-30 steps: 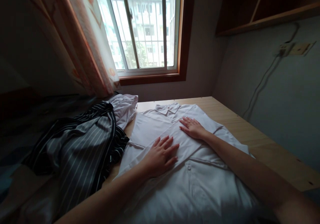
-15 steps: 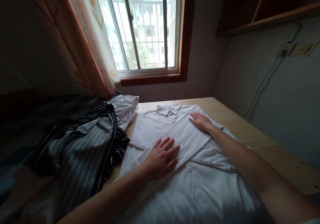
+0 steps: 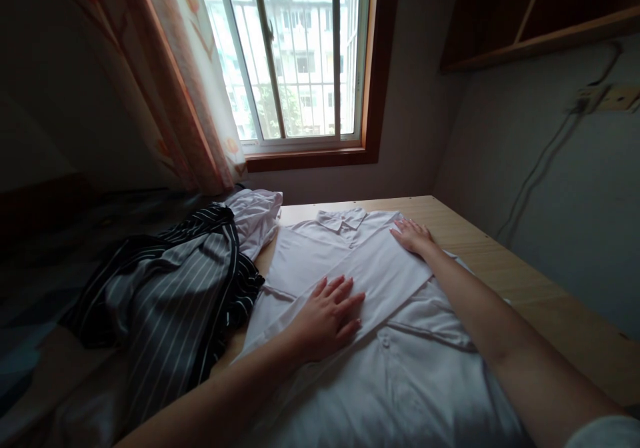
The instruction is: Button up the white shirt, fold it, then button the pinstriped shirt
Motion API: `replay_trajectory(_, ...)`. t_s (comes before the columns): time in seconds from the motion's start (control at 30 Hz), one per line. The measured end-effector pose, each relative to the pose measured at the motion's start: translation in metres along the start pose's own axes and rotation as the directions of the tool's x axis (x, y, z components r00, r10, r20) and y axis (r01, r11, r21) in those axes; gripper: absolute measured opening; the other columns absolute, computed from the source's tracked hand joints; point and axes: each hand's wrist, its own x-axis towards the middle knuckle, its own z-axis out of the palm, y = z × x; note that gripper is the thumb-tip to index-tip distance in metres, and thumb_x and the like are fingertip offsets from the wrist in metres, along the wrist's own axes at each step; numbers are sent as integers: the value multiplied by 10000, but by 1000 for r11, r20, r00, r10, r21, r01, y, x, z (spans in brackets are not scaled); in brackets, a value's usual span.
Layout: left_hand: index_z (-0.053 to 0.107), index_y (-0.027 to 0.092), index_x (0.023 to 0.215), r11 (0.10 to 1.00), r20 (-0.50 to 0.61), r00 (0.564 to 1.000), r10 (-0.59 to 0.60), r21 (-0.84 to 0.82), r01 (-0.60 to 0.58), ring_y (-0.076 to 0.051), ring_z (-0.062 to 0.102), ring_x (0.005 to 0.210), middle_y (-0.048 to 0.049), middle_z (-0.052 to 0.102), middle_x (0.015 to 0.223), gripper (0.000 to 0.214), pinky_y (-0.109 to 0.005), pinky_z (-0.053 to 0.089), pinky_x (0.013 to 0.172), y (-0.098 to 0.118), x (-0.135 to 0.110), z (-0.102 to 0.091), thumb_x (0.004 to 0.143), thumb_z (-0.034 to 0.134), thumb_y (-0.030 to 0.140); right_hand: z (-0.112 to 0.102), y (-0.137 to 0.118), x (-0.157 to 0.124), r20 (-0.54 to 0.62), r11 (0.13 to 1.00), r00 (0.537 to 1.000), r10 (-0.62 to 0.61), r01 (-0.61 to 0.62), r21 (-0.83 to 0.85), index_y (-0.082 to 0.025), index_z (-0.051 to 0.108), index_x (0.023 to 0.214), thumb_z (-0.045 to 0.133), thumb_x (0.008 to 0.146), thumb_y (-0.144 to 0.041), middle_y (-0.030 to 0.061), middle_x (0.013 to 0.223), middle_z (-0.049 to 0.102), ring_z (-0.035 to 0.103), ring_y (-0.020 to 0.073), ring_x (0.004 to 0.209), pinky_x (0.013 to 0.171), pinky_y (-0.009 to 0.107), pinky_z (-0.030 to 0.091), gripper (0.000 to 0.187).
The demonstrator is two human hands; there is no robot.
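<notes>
A white collared shirt (image 3: pixel 400 361) lies flat on a wooden table (image 3: pixel 505 268), collar toward the window. One sleeve (image 3: pixel 380 271) is folded diagonally across its front. My left hand (image 3: pixel 327 315) lies open and flat on the lower part of that sleeve, fingers spread. My right hand (image 3: pixel 413 236) rests open and flat on the sleeve's far end near the shirt's right shoulder.
A black-and-white striped garment (image 3: pixel 170 295) is heaped on the left, with a crumpled white cloth (image 3: pixel 255 215) behind it. A window (image 3: pixel 300 55) with a patterned curtain (image 3: pixel 185 81) stands beyond the table. A wooden shelf (image 3: pixel 540 35) and a wall socket (image 3: pixel 595 98) with a cable are on the right.
My right hand has slid along the folded sleeve away from me, toward the shirt's right shoulder. My left hand has stayed pressed on the sleeve.
</notes>
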Motion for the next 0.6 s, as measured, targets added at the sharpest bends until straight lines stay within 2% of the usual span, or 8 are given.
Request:
replay_trajectory(0.3,470,301,1437,1000,3,1000,3,-7,-3,-290,303,1450,-82,400,1538,519,-538,187,1194,0,1,0,957,449,497,6,5,14,-10,999,999,33,-33,3,-260,256,1548,175,963,-584,38,1638,160,155,252,1488,1174,556,124,674)
replay_trajectory(0.6,474,288,1434,1000,32,999,0,2,0,-305,307,1446,-99,401,1536,522,-558,217,1178,1,1,-4,953,463,490,2,7,18,-45,989,988,147,-146,39,-302,280,1538,188,956,-597,42,1622,227,179,276,1481,1163,574,134,659)
